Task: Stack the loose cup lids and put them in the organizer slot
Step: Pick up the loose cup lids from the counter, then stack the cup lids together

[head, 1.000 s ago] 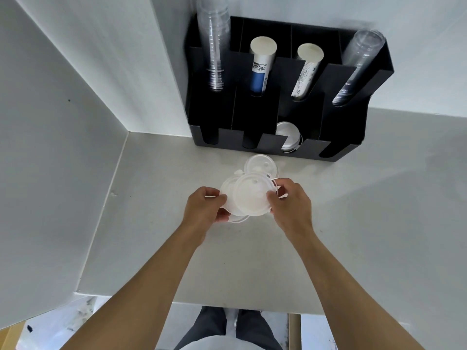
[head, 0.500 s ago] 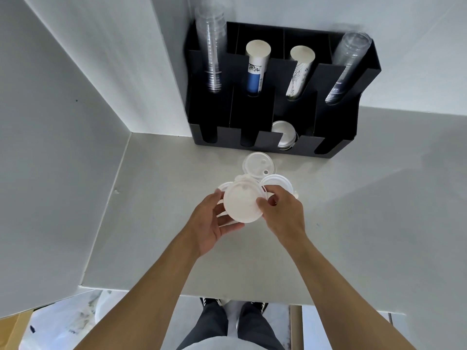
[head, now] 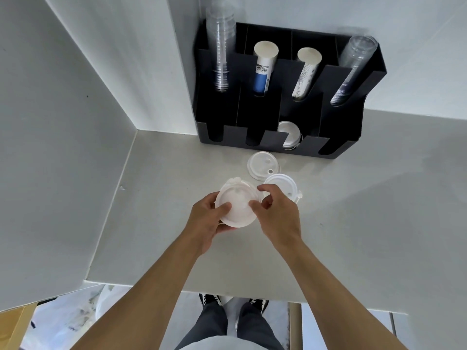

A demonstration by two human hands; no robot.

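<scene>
We hold a stack of lids in both hands, left hand and right hand, no writing legible anywhere. Since a moment ago, our left thumb has closed onto it; two loose lids lie between it and the organizer.

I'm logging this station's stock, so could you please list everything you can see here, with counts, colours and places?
Organizer: one, black, against the back wall on the counter.
Clear cup stacks: two, transparent, in the far-left and far-right upper slots.
Paper cup stacks: two, white, one with a blue band, in the two middle upper slots.
Stored lids: a few, white, in a lower front slot.
Loose lids: two, white, flat on the counter before the organizer.
Held lid stack: count unclear, white, above the counter.
Shoes: two, dark, on the floor.
Left hand: grips the stack.
Right hand: fingers on the stack.
</scene>
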